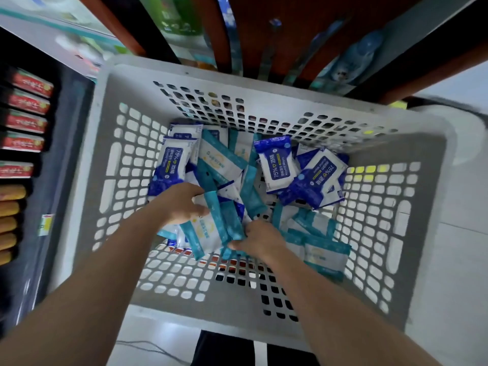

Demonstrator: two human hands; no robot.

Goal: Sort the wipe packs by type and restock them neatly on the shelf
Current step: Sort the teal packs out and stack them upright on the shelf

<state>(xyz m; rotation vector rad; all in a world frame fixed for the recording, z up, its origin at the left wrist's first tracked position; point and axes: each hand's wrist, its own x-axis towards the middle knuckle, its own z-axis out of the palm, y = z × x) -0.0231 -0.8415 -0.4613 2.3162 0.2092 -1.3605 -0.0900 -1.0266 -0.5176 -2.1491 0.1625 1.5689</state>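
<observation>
Head view: motion blur smears the top of the frame, so the shelf (264, 35) behind the basket shows only as brown uprights with vague blue and green goods. The print on the red boxes (29, 101) at the left edge cannot be read. Both forearms are cut off by the bottom edge.

The wipe packs all lie jumbled in the bottom of a grey perforated basket (158, 67). The left hand (182, 204) has its fingers curled round the upper end of a small bunch of teal-edged packs (208, 231), and its fingertips are hidden under them. The right hand (257, 240) pinches the bunch's lower end. These packs are white with teal borders and a faint yellow mark. More lie by the right wall. The blue alcohol wipe packs (277, 165) are white with dark blue labels reading 75%. They lie at the far side, some overlapping.
</observation>
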